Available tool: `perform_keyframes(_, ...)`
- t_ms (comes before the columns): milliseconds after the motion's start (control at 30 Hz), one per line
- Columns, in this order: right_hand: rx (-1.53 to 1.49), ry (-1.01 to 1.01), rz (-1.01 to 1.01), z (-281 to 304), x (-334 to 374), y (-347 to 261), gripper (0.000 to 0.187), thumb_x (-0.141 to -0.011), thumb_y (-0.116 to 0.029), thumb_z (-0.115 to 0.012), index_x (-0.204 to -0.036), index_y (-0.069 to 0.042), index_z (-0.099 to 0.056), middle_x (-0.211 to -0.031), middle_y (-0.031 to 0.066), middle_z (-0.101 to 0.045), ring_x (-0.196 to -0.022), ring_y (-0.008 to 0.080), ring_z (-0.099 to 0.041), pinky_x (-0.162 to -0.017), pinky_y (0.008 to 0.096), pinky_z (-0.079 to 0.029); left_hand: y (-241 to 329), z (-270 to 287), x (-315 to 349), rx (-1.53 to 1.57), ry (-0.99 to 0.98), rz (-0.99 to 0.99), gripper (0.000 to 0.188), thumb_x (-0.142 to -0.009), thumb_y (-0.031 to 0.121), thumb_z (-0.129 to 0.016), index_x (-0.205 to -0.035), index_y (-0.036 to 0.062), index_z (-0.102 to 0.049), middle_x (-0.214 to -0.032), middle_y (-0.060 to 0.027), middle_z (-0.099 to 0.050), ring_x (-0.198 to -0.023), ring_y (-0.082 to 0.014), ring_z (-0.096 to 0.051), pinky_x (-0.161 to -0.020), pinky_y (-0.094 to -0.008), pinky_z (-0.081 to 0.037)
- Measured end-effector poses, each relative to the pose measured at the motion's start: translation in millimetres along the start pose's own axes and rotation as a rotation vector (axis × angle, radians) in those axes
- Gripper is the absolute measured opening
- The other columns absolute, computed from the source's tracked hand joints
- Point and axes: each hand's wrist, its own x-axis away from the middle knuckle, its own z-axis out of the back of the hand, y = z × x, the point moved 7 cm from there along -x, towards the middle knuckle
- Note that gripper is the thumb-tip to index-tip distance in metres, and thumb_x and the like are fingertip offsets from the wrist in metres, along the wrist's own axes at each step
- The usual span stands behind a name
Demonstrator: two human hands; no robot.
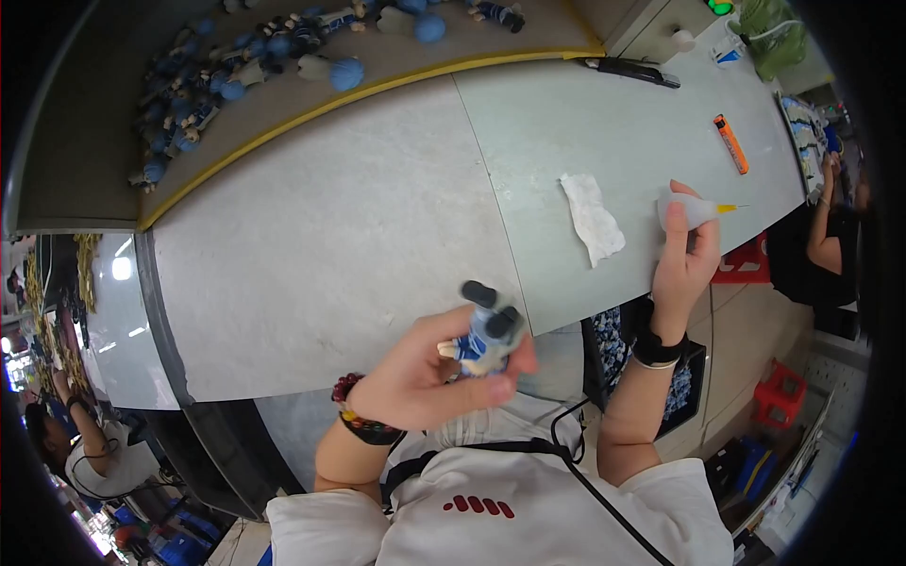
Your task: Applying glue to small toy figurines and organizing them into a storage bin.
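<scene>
Near the table's front edge, my left hand [425, 377] is closed around a small toy figure [479, 340]. The figure wears blue and white, and its black feet point up and away from me. My right hand [687, 250], raised at the right, grips a white squeeze bottle [694, 209] between thumb and fingers. A thin needle tip with a yellow base [729, 208] points right from the bottle, well away from the figure. A crumpled white tissue [593, 219] lies on the table to the left of my right hand.
A yellow-edged shelf [377, 83] along the back holds several blue-haired figures [346, 74]. On the table lie an orange marker-like stick [730, 144] and a black cutter knife [632, 72]. Below the front edge stands a black crate [694, 387] of small blue parts. Another person [821, 241] sits at the right.
</scene>
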Motion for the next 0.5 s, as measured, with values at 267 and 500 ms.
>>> perform_keyframes(267, -0.026, 0.05, -0.025, 2, -1, -1, 0.02, -0.081, -0.018, -0.051, -0.088, 0.001, -0.054, -0.093, 0.008, -0.056, -0.079, 0.0111, -0.049, -0.072, 0.023, -0.038, 10, 6, -5, -0.211, 0.195, -0.17, 0.035, -0.069, 0.007, -0.057, -0.1, -0.0053, -0.046, -0.076, -0.01, -0.05, -0.058, -0.0098, -0.044, -0.051, -0.0196, -0.036)
perform_keyframes(500, -0.085, 0.074, -0.032, 3, -1, -6, 0.027, -0.082, -0.019, -0.048, -0.097, 0.003, -0.051, -0.094, 0.0078, -0.056, -0.079, 0.0103, -0.05, -0.073, 0.0223, -0.038, -2, 5, -7, 0.163, 0.197, -0.17, 0.046, -0.075, 0.017, -0.056, -0.11, -0.0091, -0.042, -0.101, -0.0227, -0.047, -0.067, -0.0143, -0.053, -0.056, -0.0253, -0.047)
